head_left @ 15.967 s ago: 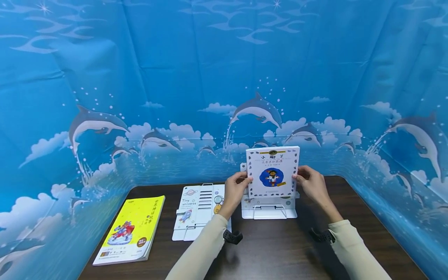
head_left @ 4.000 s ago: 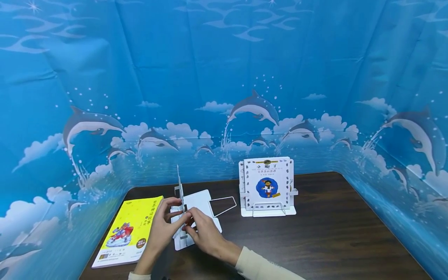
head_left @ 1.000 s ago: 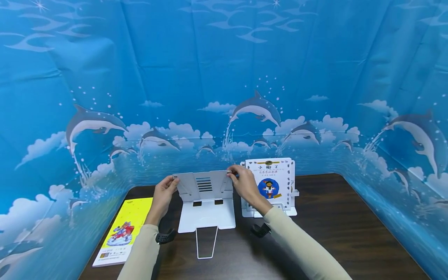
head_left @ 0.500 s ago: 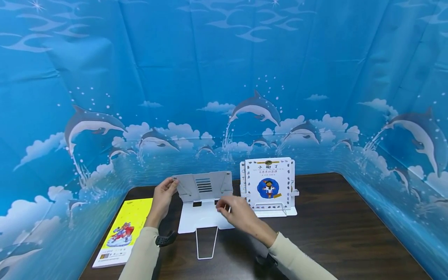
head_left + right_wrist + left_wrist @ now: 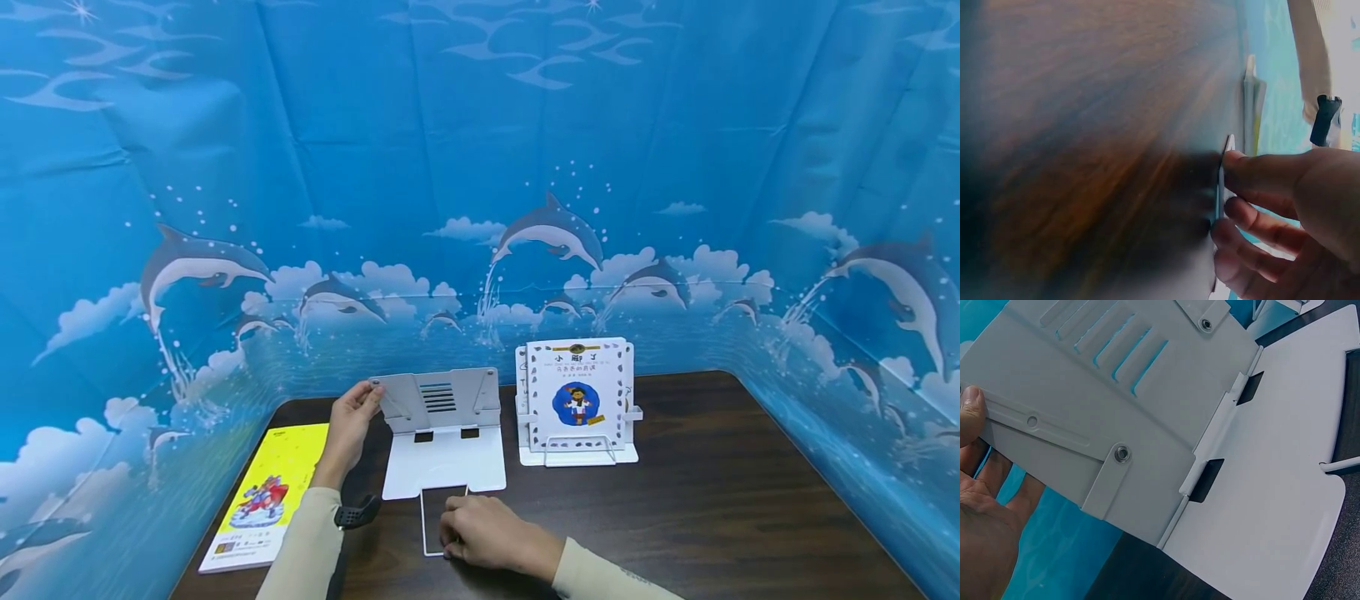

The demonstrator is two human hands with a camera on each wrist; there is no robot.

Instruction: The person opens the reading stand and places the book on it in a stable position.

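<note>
A white metal book stand [image 5: 444, 462] lies unfolded on the table, its slotted panel [image 5: 438, 398] tilted up behind and its flat plate in front. My left hand [image 5: 347, 429] pinches the panel's upper left corner; in the left wrist view the thumb [image 5: 971, 412] lies on the panel's face, with fingers behind. A wire loop [image 5: 423, 525] sticks out from the plate's front edge, flat near the table. At the loop's right side, my right hand [image 5: 487, 533] has curled fingers; the right wrist view shows its thumb and fingertips [image 5: 1235, 164] on the thin wire.
To the right, a second white book stand [image 5: 577, 458] holds an upright picture book [image 5: 611, 392]. A yellow book [image 5: 262, 483] lies flat at the left, partly behind my left arm. A blue dolphin curtain [image 5: 480, 167] surrounds the dark wooden table [image 5: 720, 500].
The picture book now rests on the right stand, and the other stand has been unfolded and turned. My right hand left the panel's upper right corner and came down to the wire loop.
</note>
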